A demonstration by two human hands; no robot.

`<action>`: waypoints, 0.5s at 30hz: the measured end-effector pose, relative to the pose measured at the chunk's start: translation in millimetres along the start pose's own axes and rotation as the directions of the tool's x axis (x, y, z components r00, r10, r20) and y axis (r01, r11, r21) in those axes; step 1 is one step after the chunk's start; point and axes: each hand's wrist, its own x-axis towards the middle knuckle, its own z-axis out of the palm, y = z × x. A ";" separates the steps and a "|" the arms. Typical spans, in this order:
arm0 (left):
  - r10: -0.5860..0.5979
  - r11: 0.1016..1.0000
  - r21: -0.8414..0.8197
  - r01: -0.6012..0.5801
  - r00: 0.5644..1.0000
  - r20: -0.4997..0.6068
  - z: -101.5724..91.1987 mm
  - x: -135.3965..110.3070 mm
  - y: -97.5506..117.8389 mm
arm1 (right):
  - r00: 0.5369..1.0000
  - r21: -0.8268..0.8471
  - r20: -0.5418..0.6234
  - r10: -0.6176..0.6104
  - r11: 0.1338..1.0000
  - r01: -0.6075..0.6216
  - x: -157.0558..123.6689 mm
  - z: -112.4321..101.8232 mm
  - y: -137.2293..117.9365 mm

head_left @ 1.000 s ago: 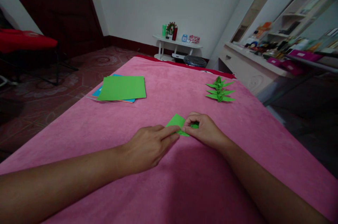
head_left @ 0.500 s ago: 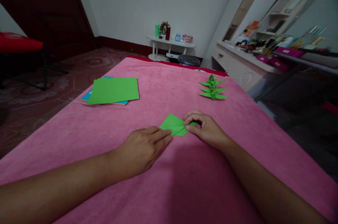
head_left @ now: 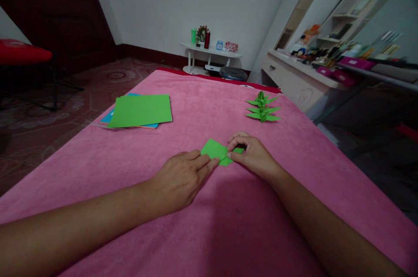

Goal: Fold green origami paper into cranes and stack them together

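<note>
Near the centre of the frame, a piece of folded green paper [head_left: 213, 148] lies on the pink cloth [head_left: 130, 168], with one corner pointing up the picture and a creased edge running along its lower side. The left hand [head_left: 183, 176], reaching in from the lower left, is laid out flat with its fingers straight and close together, the fingertips pressing on the paper's lower left part; its thumb is hidden. The right hand [head_left: 253, 155], coming from the lower right, is narrow, thumb and forefinger pinching the paper at its right part, and a green tip shows beneath the curled fingers. In the left middle of the frame, a stack of flat green sheets [head_left: 143, 110] rests on the cloth, with a blue sheet [head_left: 106, 117] sticking out from under it. Right of centre and farther up the frame stands a row of spiky green paper shapes [head_left: 262, 109], well apart from both hands. At the top centre, a low white stand [head_left: 214, 51] carries a green cup [head_left: 193, 35] and a red bottle [head_left: 207, 40].
</note>
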 end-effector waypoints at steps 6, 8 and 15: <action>-0.029 1.000 -0.009 0.030 0.999 0.013 -1.9 12.1 4.4 | 0.998 0.000 -0.032 0.051 0.999 -0.051 2.0 -3.2 5.1; -0.031 0.999 -0.008 0.031 1.000 0.005 -1.3 11.7 4.8 | 0.996 0.021 -0.036 0.078 0.997 -0.078 2.6 -4.4 4.7; -0.034 0.999 -0.010 0.034 0.999 -0.027 3.8 7.1 4.6 | 0.995 0.057 0.019 0.097 0.994 -0.098 1.6 -6.7 1.6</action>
